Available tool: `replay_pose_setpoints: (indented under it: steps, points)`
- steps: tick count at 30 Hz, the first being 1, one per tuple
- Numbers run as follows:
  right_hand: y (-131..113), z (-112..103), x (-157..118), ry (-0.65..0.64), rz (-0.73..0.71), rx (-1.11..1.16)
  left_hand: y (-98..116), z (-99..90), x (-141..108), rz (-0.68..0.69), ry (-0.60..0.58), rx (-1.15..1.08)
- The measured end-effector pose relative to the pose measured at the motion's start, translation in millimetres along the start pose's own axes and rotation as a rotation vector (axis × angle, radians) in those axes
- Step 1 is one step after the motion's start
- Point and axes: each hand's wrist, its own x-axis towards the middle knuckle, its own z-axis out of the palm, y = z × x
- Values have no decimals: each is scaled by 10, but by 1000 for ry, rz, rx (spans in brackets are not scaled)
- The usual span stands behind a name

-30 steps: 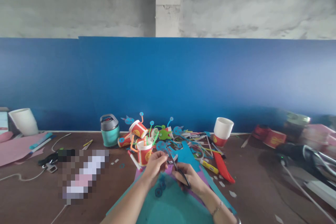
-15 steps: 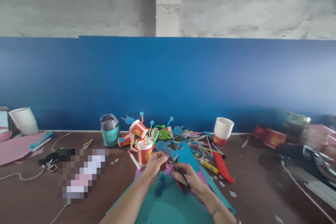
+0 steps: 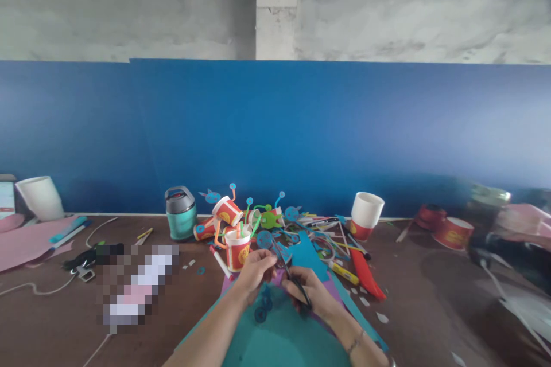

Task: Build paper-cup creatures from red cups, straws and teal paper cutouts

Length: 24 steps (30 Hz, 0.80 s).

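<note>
My right hand (image 3: 310,291) is closed around the dark handles of a pair of scissors (image 3: 297,282), whose blades point up and to the left. Beside the blades, the fingertips of my left hand (image 3: 257,273) are pinched together; what they hold is too small to make out. Under both hands lies a teal sheet (image 3: 279,344) on top of a purple sheet (image 3: 333,292). Small dark blue paper discs (image 3: 260,314) rest on the teal sheet below my left hand. Just behind it stands a red and white paper cup (image 3: 237,255) with an orange pipe-cleaner arm.
Behind my hands are more decorated cups (image 3: 227,210), a green paper figure (image 3: 270,219) and loose pipe cleaners. A yellow glue stick (image 3: 345,273), red packet (image 3: 365,275) and stacked cups (image 3: 365,215) stand rightward. Left is a teal lidded container (image 3: 181,221). Another person's blurred arm (image 3: 525,252) shows far right.
At the far right, the other person's arm and the dark object there have shifted, showing more of the red cup. My hands and the scissors have hardly moved.
</note>
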Motion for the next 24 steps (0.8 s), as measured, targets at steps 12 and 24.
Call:
replay_pose_setpoints:
  steps: [12,24]
  points:
    - [-25,20,-6,-1,-14,33,-13,-12,3,-19,-29,3]
    - [-19,3,-11,-7,-16,8,21,-34,-18,-37,-71,43]
